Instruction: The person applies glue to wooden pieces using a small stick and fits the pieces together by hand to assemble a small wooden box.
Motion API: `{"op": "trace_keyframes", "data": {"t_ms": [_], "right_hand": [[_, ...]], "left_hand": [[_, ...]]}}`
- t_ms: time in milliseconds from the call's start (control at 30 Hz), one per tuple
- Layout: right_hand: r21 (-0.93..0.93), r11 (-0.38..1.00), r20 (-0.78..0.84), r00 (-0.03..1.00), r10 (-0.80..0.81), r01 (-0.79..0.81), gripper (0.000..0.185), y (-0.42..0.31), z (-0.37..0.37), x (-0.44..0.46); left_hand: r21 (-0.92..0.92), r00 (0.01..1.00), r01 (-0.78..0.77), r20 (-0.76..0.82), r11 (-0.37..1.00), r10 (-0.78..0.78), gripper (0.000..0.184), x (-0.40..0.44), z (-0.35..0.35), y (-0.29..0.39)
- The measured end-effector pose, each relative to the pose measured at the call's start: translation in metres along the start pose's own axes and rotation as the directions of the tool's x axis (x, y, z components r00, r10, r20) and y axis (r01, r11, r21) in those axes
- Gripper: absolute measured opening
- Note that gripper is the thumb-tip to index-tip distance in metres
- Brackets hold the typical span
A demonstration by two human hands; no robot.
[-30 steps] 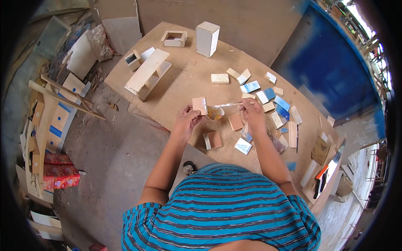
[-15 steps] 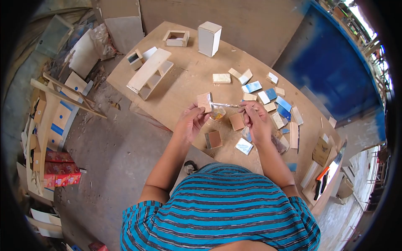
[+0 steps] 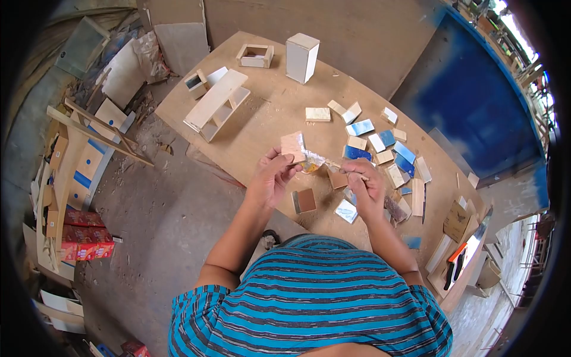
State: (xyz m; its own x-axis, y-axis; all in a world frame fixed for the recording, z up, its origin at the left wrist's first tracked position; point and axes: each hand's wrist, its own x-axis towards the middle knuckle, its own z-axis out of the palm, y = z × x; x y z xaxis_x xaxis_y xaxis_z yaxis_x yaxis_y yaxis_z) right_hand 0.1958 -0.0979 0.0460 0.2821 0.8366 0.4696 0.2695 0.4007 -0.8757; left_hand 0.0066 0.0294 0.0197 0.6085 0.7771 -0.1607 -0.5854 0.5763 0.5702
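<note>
Since the earlier frame, the right hand [image 3: 366, 189] has been lowered toward the body, and the stick [image 3: 332, 164] pinched in it has been tipped from near level to a slant. Hands are held apart; a small wooden block [image 3: 292, 146] is gripped near its lower end by the left hand [image 3: 275, 178]. Whitish matter is seen on the stick's far end, brought to the wooden block's right edge above a partly hidden cup [image 3: 310, 168] between the hands. Coating of that edge is judged to be in hand; an even stroke, with the wooden block kept steady, appears called for. Beyond the right hand, a blue-faced block [image 3: 357, 153] is seen.
</note>
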Motion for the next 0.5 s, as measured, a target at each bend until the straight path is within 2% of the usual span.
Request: {"op": "trace_keyframes", "data": {"t_ms": [67, 167, 267, 367, 400, 467, 500], "right_hand": [[-0.145, 0.978, 0.042, 0.988, -0.146, 0.15, 0.017, -0.004, -0.001, 0.001], [-0.286, 0.918, 0.132, 0.96, -0.245, 0.274, 0.015, -0.014, -0.005, 0.001], [-0.31, 0.915, 0.189, 0.96, -0.205, 0.256, 0.015, -0.017, -0.009, -0.002], [-0.083, 0.996, 0.028, 0.999, -0.036, 0.038, 0.017, -0.014, -0.007, -0.003], [0.049, 0.995, -0.019, 0.996, 0.085, -0.083, 0.018, -0.011, -0.007, -0.003], [0.322, 0.9, -0.063, 0.942, 0.33, -0.294, 0.02, -0.006, -0.006, -0.001], [0.385, 0.86, -0.069, 0.919, 0.389, -0.335, 0.02, -0.005, -0.005, 0.001]], "left_hand": [[0.024, 1.0, -0.025, -0.013, 0.999, 0.026, 0.026, 0.0, 0.001, 0.002], [0.103, 0.995, -0.092, -0.026, 0.99, 0.095, 0.025, 0.001, 0.0, 0.004], [0.21, 0.982, -0.165, -0.051, 0.964, 0.179, 0.027, 0.0, 0.003, 0.006], [0.326, 0.975, -0.189, -0.052, 0.926, 0.217, 0.031, 0.0, 0.003, 0.007], [0.365, 0.974, -0.19, -0.047, 0.911, 0.221, 0.033, 0.0, 0.002, 0.007], [0.419, 0.977, -0.178, -0.033, 0.89, 0.211, 0.035, -0.002, 0.003, 0.005], [0.445, 0.978, -0.173, -0.027, 0.879, 0.207, 0.036, -0.003, 0.004, 0.005]]}}
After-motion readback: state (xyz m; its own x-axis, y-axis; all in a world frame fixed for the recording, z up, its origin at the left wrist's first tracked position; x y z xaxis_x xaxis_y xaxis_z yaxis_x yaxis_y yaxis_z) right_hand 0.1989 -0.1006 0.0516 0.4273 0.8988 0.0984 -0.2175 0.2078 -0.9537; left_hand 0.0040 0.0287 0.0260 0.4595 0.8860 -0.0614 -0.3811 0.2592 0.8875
